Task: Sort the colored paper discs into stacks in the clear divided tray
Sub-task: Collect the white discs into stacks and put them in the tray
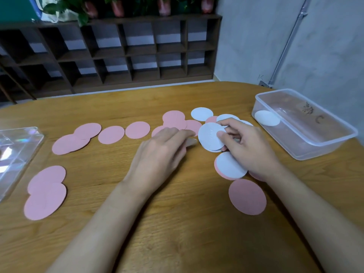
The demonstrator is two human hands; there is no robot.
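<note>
1. Discs lay scattered over the wooden table in the head view: pink discs ran in a loose row toward the left, and the white ones were bunched on the right.
2. I saw the right hand pinching a small white stack. Its thumb pressed on the top face and the other fingers curled underneath. More loose discs, white and pink, lay under and around that hand.
3. The left hand lay just left of the stack, fingers stretched forward and close together over some pink discs. It was blurred, so I could not tell whether it touched any, and I saw nothing held in it.
4. The plastic tub stood to the right of the right hand and a little beyond it, near but apart. One white disc leaned inside at its near-left corner. I made out no dividers in the tub.
5. The clear tray sat partly out of view at the far left edge, well apart from both hands, with the left hand nearer.
6. I judged that the held stack had only a short carry rightward to the tub, while the pinks lay between the left hand and the tray
</note>
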